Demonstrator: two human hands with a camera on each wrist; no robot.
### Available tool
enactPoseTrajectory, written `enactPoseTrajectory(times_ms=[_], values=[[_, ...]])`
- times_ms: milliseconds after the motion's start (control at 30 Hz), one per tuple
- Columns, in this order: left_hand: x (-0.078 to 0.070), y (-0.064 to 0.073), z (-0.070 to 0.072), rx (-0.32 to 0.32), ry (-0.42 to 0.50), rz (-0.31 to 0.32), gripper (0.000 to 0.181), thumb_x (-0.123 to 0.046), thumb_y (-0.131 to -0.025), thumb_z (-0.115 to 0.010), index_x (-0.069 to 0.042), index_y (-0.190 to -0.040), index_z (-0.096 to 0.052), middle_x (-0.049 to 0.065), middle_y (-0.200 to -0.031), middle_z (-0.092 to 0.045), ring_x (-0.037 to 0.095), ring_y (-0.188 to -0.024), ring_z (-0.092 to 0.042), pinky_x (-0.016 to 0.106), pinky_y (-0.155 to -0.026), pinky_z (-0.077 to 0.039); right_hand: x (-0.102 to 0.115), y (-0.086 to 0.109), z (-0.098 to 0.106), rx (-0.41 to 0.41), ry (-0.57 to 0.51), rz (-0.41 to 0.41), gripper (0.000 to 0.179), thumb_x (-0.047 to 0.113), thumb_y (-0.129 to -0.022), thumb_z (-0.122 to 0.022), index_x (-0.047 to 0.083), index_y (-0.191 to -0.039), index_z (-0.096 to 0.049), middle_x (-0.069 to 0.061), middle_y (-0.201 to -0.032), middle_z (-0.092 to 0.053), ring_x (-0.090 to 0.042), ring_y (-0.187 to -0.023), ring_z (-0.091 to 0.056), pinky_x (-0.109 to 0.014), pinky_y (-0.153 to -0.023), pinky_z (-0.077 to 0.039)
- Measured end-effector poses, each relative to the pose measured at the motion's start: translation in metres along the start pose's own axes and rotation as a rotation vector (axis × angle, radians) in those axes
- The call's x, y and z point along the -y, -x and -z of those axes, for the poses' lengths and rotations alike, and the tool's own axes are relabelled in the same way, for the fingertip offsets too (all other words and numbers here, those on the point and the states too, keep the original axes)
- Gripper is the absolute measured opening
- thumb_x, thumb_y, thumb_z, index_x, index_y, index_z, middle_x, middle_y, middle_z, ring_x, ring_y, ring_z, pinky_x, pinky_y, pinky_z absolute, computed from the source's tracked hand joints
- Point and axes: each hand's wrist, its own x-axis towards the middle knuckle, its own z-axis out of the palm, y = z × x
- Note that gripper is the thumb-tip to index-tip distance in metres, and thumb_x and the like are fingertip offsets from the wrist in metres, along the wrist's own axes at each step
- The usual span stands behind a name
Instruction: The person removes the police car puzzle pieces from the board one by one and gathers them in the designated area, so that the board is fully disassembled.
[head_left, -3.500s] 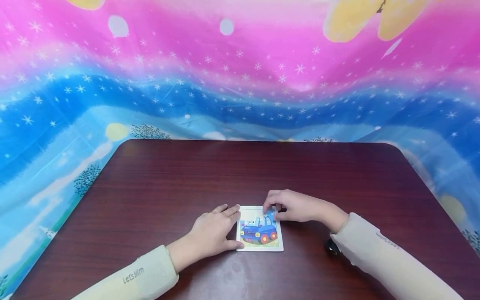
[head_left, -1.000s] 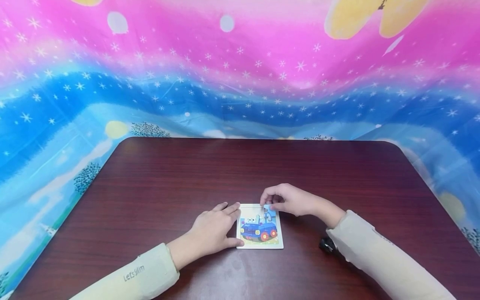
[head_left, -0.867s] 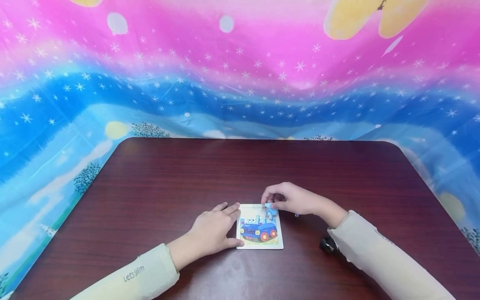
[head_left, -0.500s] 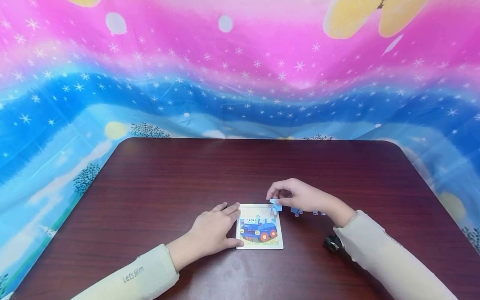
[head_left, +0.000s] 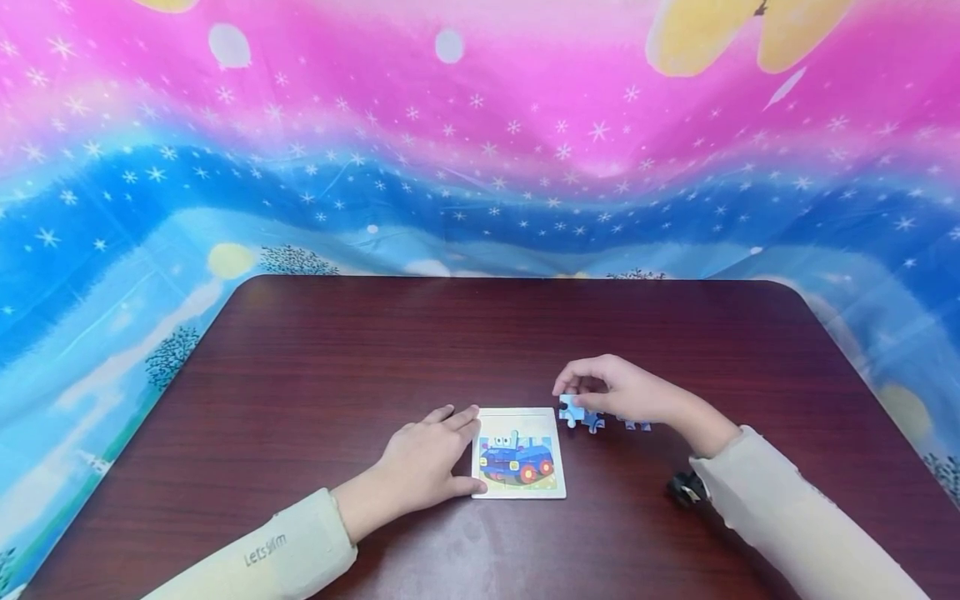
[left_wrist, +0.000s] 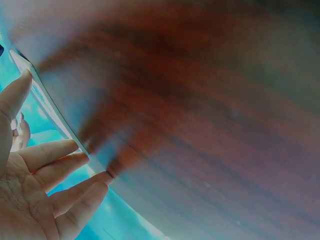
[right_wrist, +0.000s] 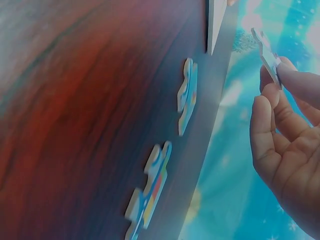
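A white-framed jigsaw puzzle board (head_left: 559, 458) with a blue cartoon truck lies on the table. The upper strip of its picture area shows pale backing. My left hand (head_left: 427, 454) is spread along the board's left side, its fingertips and thumb at the frame edge; the left wrist view shows the fingers (left_wrist: 55, 150) nearly straight there. Off the board's upper right corner, my right hand (head_left: 630, 393) pinches a light-blue puzzle piece (head_left: 571, 412) between thumb and fingers. The right wrist view shows this piece (right_wrist: 267, 59) edge-on, held above the table.
Beyond the board's right side lie loose puzzle pieces, one blue piece (head_left: 594, 422) nearer and more (head_left: 637, 425) partly under the right hand. A small black object (head_left: 686, 489) sits by the right sleeve. A patterned cloth (head_left: 480, 167) hangs behind the brown table (head_left: 375, 350).
My right hand has lifted the light-blue piece off the board's upper right corner and carried it rightward. Loose pieces on the table have come into view beneath that hand. My left hand stays put.
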Motion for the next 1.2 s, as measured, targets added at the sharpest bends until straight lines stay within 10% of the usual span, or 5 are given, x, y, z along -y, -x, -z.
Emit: enactPoseTrajectory(times_ms=[1200], values=[[-0.002,0.0,0.002,0.015,0.009,0.004,0.08,-0.064,-0.078,-0.072,-0.011,-0.138,-0.06,0.001,-0.151,-0.051,0.03,-0.135,-0.054,0.048,-0.087,-0.058,-0.031,0.073,0.032,-0.231,0.07,0.0,0.019,0.004,-0.093,-0.067,0.011,-0.11,-0.07,0.007,-0.094,-0.07,-0.005,-0.082,-0.059,-0.023,-0.07,-0.049]])
